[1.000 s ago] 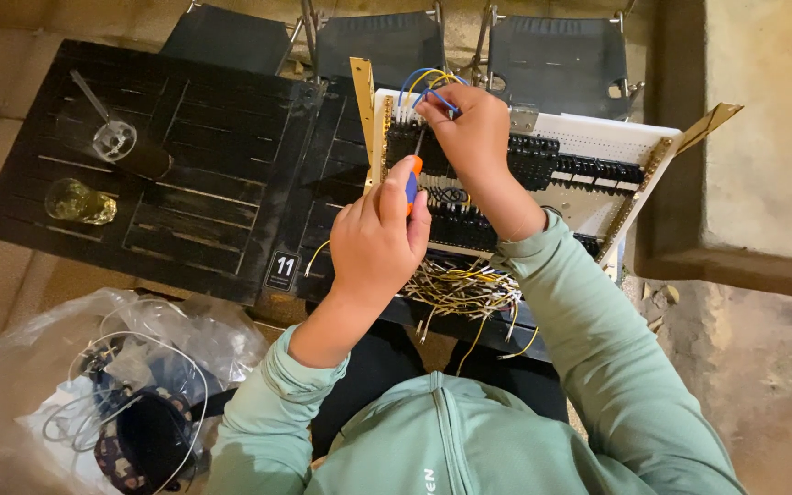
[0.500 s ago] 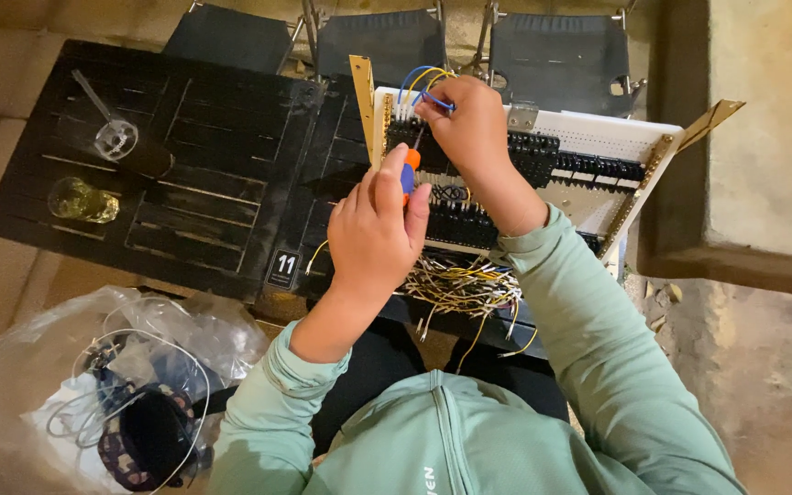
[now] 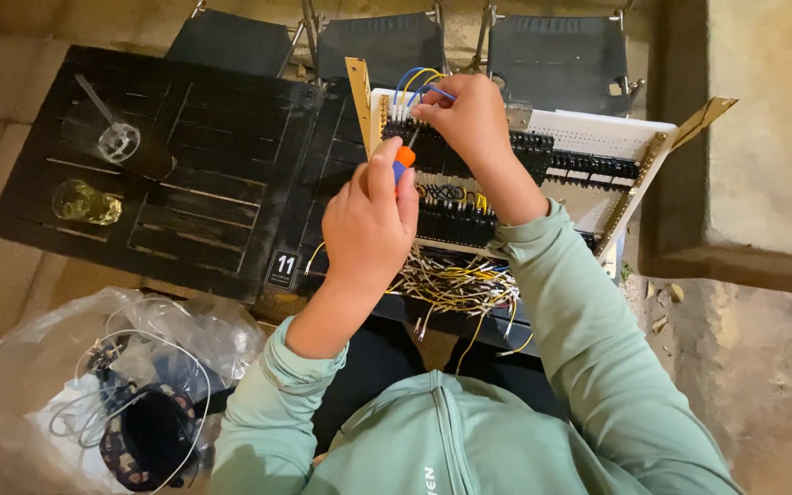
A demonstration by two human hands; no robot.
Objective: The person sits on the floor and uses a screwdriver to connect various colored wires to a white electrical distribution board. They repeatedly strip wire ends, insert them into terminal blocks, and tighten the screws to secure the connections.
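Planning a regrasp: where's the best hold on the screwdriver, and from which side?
Grip the screwdriver by its orange-and-blue handle, coming from the near side, as the left hand does. The thin shaft points away into the terminal row, where the right hand pinches wires, so the far end looks crowded.

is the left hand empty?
No, the left hand is closed around a screwdriver with an orange and blue handle, its tip at the terminal blocks.
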